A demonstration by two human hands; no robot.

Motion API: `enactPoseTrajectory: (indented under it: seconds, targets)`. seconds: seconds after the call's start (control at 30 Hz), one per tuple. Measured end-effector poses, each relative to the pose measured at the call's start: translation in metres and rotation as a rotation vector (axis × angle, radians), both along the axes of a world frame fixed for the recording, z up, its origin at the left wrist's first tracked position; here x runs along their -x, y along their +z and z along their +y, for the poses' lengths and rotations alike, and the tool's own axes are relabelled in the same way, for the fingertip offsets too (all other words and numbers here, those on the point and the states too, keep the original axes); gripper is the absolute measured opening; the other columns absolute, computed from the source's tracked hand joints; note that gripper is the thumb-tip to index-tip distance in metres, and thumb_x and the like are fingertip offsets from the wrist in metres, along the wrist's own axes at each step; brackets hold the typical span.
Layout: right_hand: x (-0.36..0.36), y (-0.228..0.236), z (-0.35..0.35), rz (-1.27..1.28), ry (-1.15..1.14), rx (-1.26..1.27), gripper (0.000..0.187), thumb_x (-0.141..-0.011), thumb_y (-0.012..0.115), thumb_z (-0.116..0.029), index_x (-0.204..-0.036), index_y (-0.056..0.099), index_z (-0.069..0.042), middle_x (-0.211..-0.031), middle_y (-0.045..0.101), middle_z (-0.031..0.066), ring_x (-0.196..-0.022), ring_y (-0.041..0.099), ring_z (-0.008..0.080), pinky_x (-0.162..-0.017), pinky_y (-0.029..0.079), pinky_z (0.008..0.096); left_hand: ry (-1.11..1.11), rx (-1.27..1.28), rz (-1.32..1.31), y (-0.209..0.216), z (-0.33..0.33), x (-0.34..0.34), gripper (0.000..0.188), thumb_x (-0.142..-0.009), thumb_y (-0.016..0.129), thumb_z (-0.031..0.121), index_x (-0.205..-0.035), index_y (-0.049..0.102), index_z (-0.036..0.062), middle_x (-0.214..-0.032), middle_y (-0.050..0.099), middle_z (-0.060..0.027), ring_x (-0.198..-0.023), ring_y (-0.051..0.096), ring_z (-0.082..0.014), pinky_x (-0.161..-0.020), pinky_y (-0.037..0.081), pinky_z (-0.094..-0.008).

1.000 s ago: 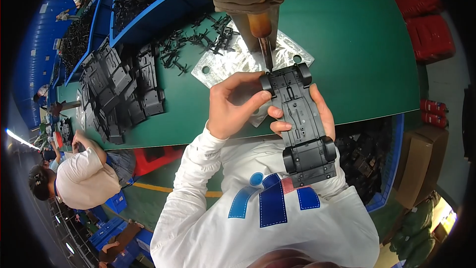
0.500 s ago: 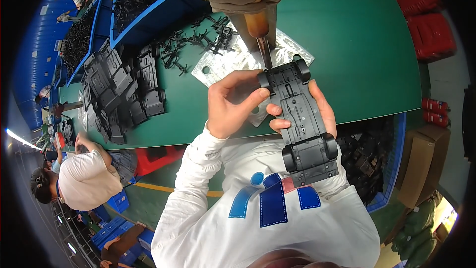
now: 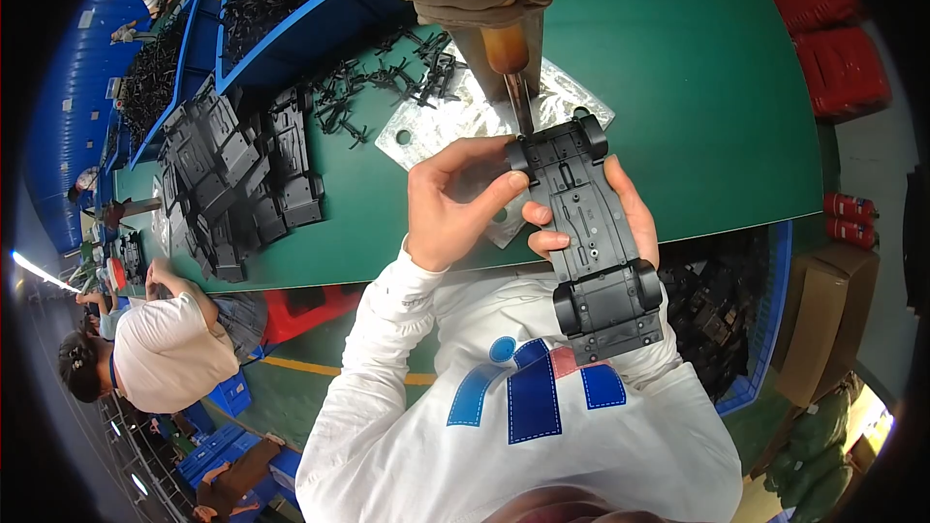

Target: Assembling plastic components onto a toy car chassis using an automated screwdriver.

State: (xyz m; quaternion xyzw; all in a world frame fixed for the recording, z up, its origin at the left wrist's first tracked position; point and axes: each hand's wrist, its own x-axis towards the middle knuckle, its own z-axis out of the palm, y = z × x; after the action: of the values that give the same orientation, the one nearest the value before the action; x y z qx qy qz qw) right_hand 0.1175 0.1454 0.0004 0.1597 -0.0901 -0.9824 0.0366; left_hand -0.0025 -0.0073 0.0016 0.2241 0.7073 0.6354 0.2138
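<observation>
Black chassis [image 3: 586, 223] at 3 o'clock, held over the green table [image 3: 707, 126]'s near edge; right hand [image 3: 639, 223] clamped round its middle, thumb 3 o'clock side, fingertips 9 o'clock side; left hand [image 3: 444, 203] pinching its 11 o'clock corner, forefinger tip hidden; amber-collared tool [image 3: 507, 50]'s tip at that corner; metal plate [image 3: 426, 126] towards 10.
</observation>
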Motion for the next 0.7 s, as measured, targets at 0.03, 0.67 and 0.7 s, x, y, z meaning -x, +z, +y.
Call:
enactPoseTrajectory:
  seconds: [0.03,0.67,0.7]
  targets:
    - [-0.0001,-0.0007,0.0000,0.011,-0.002,-0.002,0.053,-0.108,0.037,-0.044,-0.137,0.053,-0.004,-0.124,0.064,0.0167,-0.095,0.064,0.0329,-0.067,0.050,0.0367,0.001,0.002,-0.003,-0.0001,-0.0001,0.0000,0.037,-0.082,0.081,0.008,-0.113,0.069,-0.0074,-0.101,0.075,-0.0106,-0.094,0.067,-0.0135,-0.088,0.052,-0.0287]
    - [0.0002,0.0001,0.0006,0.008,-0.001,-0.015,0.053,-0.109,0.035,-0.044,-0.137,0.053,-0.003,-0.123,0.065,0.0171,-0.094,0.065,0.0327,-0.067,0.050,0.0368,0.010,-0.002,-0.004,-0.0034,-0.0003,0.0008,0.038,-0.081,0.082,0.008,-0.113,0.069,-0.0072,-0.102,0.074,-0.0109,-0.095,0.067,-0.0140,-0.089,0.052,-0.0286]
    - [0.0002,0.0004,0.0006,0.008,-0.001,-0.015,0.053,-0.109,0.035,-0.044,-0.137,0.053,-0.003,-0.123,0.065,0.0171,-0.094,0.065,0.0327,-0.067,0.050,0.0368,0.010,-0.002,-0.004,-0.0033,-0.0002,0.0007,0.038,-0.081,0.082,0.008,-0.113,0.069,-0.0072,-0.102,0.074,-0.0109,-0.095,0.067,-0.0140,-0.089,0.052,-0.0286]
